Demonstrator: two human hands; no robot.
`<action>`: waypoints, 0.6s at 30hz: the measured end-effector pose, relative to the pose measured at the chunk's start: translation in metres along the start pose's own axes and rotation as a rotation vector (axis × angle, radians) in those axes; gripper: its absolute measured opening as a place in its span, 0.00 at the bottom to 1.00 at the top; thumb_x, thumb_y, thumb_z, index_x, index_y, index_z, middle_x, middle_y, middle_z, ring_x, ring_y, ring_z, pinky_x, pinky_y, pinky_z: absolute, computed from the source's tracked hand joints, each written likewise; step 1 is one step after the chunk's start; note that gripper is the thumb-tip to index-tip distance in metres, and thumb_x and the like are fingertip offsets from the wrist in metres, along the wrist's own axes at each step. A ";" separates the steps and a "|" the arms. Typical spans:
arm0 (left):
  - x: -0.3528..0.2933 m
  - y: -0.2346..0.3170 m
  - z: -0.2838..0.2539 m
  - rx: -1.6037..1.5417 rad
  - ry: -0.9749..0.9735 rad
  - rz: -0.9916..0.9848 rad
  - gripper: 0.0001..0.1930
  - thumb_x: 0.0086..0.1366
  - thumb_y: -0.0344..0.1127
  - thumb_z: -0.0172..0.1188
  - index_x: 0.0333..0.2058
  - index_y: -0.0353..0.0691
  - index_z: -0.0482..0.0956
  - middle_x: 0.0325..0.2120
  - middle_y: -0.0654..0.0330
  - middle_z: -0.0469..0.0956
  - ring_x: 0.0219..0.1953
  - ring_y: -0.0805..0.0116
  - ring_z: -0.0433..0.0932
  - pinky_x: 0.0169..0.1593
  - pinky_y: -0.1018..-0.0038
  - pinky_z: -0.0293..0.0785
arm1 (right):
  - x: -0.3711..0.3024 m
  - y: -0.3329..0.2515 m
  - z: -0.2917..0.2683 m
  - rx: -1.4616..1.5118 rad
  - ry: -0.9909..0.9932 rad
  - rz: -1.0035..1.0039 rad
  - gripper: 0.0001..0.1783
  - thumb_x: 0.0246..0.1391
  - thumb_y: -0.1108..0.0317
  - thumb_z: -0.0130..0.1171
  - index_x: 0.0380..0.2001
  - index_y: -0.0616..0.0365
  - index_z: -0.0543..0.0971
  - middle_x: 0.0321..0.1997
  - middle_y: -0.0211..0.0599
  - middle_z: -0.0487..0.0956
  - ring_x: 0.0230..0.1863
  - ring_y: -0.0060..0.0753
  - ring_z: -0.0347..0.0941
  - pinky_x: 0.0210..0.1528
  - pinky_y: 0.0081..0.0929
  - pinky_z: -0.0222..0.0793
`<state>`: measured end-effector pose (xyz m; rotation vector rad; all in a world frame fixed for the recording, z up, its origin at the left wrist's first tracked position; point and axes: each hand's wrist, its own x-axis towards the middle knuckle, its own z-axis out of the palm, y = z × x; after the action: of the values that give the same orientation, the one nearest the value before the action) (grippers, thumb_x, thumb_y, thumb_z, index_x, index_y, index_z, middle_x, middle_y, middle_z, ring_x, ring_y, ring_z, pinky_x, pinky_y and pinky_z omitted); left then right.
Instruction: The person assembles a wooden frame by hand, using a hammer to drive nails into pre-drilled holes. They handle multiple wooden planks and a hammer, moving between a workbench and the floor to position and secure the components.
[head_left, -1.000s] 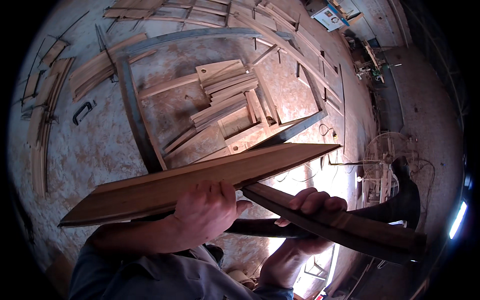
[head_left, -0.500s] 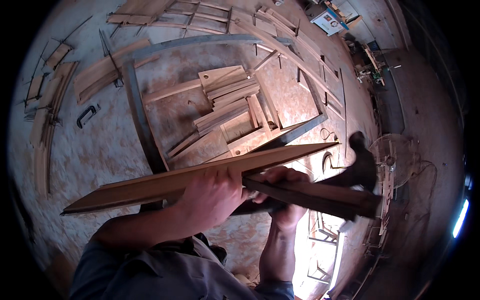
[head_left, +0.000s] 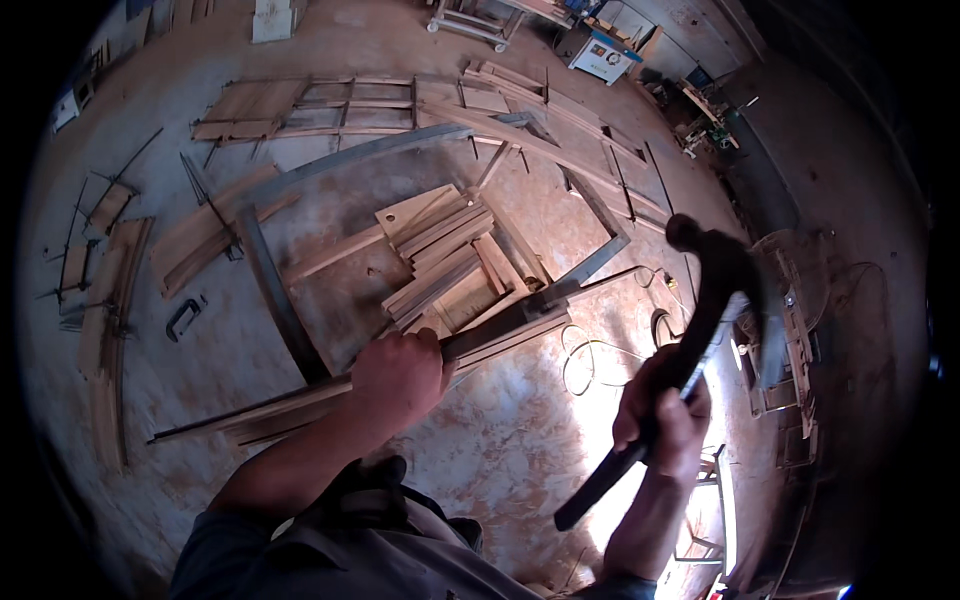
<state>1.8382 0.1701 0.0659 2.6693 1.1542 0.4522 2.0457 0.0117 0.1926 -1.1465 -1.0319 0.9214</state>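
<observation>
A dark claw hammer (head_left: 712, 300) is raised at the right, its head up and its handle slanting down to the left. My right hand (head_left: 668, 415) is closed around the handle. My left hand (head_left: 398, 372) is wrapped over the middle of a long wooden piece (head_left: 290, 405), which slants from lower left to upper right in front of me. A darker strip runs along the upper edge of its far part. The hammer head is apart from the wood. My left fingertips are partly hidden behind the hand.
Beyond the wood, stacked boards (head_left: 440, 240) lie inside a grey frame (head_left: 270, 270) on the floor. A C-clamp (head_left: 183, 320) and clamped boards (head_left: 120, 330) are at the left. At the right are a looped cable (head_left: 580, 370) and a round fan (head_left: 785, 290).
My right hand has moved right and up with the hammer, away from the wood. The wood has turned its narrow edge up and dropped lower at the left. The view has tilted farther out.
</observation>
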 end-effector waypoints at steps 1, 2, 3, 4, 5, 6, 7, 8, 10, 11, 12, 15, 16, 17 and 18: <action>0.000 -0.001 0.001 -0.007 -0.029 -0.017 0.16 0.58 0.48 0.61 0.24 0.40 0.75 0.16 0.58 0.76 0.21 0.61 0.80 0.26 0.66 0.77 | -0.003 -0.010 0.006 -0.001 -0.006 -0.023 0.30 0.58 0.56 0.61 0.51 0.69 0.64 0.26 0.41 0.72 0.22 0.30 0.72 0.20 0.27 0.73; 0.003 -0.002 0.004 -0.016 -0.058 -0.034 0.17 0.58 0.49 0.61 0.25 0.40 0.75 0.16 0.57 0.77 0.22 0.60 0.80 0.27 0.64 0.77 | -0.004 -0.023 0.017 -0.074 0.036 -0.014 0.31 0.59 0.57 0.59 0.55 0.71 0.63 0.28 0.42 0.73 0.24 0.30 0.73 0.24 0.27 0.75; 0.002 -0.007 0.001 -0.012 -0.077 -0.069 0.18 0.59 0.50 0.61 0.26 0.39 0.75 0.17 0.57 0.77 0.22 0.58 0.80 0.27 0.63 0.78 | -0.005 -0.027 0.021 -0.183 0.055 0.011 0.31 0.60 0.58 0.59 0.56 0.71 0.63 0.28 0.41 0.74 0.24 0.28 0.73 0.26 0.25 0.75; 0.003 -0.006 0.001 -0.015 -0.060 -0.047 0.18 0.59 0.51 0.60 0.26 0.39 0.76 0.17 0.56 0.77 0.23 0.57 0.80 0.28 0.62 0.78 | -0.010 -0.032 0.022 -0.305 0.098 0.042 0.31 0.60 0.58 0.58 0.56 0.72 0.63 0.28 0.40 0.74 0.25 0.27 0.73 0.27 0.24 0.75; 0.003 -0.004 0.001 -0.018 -0.043 -0.027 0.18 0.59 0.51 0.60 0.26 0.39 0.76 0.18 0.55 0.77 0.23 0.56 0.81 0.28 0.62 0.78 | -0.012 -0.044 0.023 -0.451 0.102 0.065 0.28 0.61 0.59 0.58 0.54 0.71 0.66 0.27 0.36 0.74 0.24 0.22 0.72 0.26 0.20 0.72; 0.002 -0.007 -0.003 -0.009 -0.026 -0.017 0.19 0.59 0.52 0.60 0.26 0.39 0.76 0.18 0.55 0.78 0.24 0.55 0.81 0.29 0.61 0.78 | -0.008 -0.056 0.027 -0.589 0.096 0.027 0.26 0.61 0.59 0.58 0.53 0.69 0.68 0.25 0.32 0.74 0.23 0.19 0.71 0.23 0.17 0.68; 0.001 -0.008 0.002 0.027 0.006 0.004 0.19 0.59 0.52 0.59 0.26 0.40 0.76 0.19 0.54 0.78 0.24 0.54 0.81 0.30 0.61 0.78 | -0.008 -0.063 0.031 -0.631 0.110 0.023 0.25 0.60 0.60 0.59 0.52 0.68 0.69 0.25 0.31 0.74 0.22 0.18 0.70 0.23 0.16 0.67; 0.002 -0.010 0.008 0.063 0.037 0.025 0.19 0.59 0.52 0.59 0.26 0.40 0.77 0.19 0.53 0.79 0.25 0.54 0.81 0.30 0.60 0.78 | -0.006 -0.068 0.033 -0.672 0.122 0.019 0.24 0.60 0.60 0.59 0.51 0.68 0.70 0.24 0.30 0.74 0.21 0.17 0.70 0.22 0.15 0.66; -0.001 -0.009 0.009 0.091 0.022 0.005 0.19 0.60 0.52 0.59 0.26 0.40 0.77 0.20 0.52 0.79 0.26 0.53 0.82 0.32 0.60 0.78 | -0.006 -0.067 0.042 -0.667 0.114 -0.053 0.23 0.59 0.60 0.60 0.51 0.66 0.71 0.24 0.29 0.73 0.20 0.15 0.69 0.21 0.14 0.65; 0.001 -0.004 0.006 0.081 -0.025 -0.020 0.19 0.59 0.52 0.59 0.26 0.39 0.77 0.20 0.51 0.80 0.26 0.54 0.82 0.33 0.60 0.78 | -0.008 -0.063 0.039 -0.713 0.086 -0.096 0.22 0.59 0.63 0.60 0.51 0.66 0.72 0.23 0.29 0.72 0.20 0.16 0.68 0.22 0.15 0.62; 0.004 -0.005 0.004 0.081 -0.065 -0.053 0.19 0.59 0.52 0.59 0.26 0.39 0.77 0.20 0.51 0.80 0.27 0.54 0.82 0.33 0.60 0.78 | -0.008 -0.058 0.038 -0.728 0.065 -0.046 0.22 0.59 0.63 0.60 0.51 0.66 0.72 0.23 0.29 0.72 0.20 0.16 0.68 0.22 0.17 0.62; 0.005 -0.009 0.007 0.072 -0.078 -0.078 0.21 0.57 0.54 0.61 0.28 0.38 0.77 0.18 0.50 0.79 0.26 0.52 0.82 0.33 0.59 0.78 | -0.008 -0.044 0.044 -0.785 0.015 0.108 0.20 0.59 0.66 0.58 0.51 0.66 0.73 0.20 0.29 0.71 0.20 0.19 0.65 0.23 0.22 0.58; 0.005 -0.008 0.007 0.074 -0.074 -0.080 0.21 0.57 0.53 0.62 0.28 0.37 0.77 0.18 0.50 0.79 0.26 0.52 0.82 0.32 0.59 0.78 | -0.008 -0.033 0.042 -0.785 0.005 0.101 0.18 0.60 0.64 0.58 0.48 0.65 0.73 0.18 0.29 0.70 0.20 0.19 0.64 0.23 0.22 0.59; 0.004 -0.006 0.004 0.070 -0.090 -0.087 0.21 0.57 0.53 0.62 0.27 0.37 0.78 0.18 0.51 0.79 0.25 0.52 0.82 0.32 0.59 0.78 | -0.007 -0.028 0.042 -0.802 0.014 0.118 0.17 0.60 0.63 0.58 0.47 0.65 0.74 0.18 0.30 0.70 0.19 0.20 0.64 0.23 0.23 0.59; 0.004 -0.006 0.004 0.067 -0.083 -0.077 0.21 0.56 0.54 0.62 0.27 0.37 0.78 0.18 0.51 0.79 0.25 0.52 0.82 0.32 0.59 0.78 | -0.005 -0.024 0.042 -0.820 0.023 0.133 0.17 0.61 0.62 0.58 0.45 0.65 0.75 0.17 0.30 0.69 0.19 0.21 0.64 0.23 0.24 0.60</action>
<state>1.8382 0.1765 0.0610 2.6607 1.2635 0.2916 2.0049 0.0132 0.2197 -1.9125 -1.3769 0.5763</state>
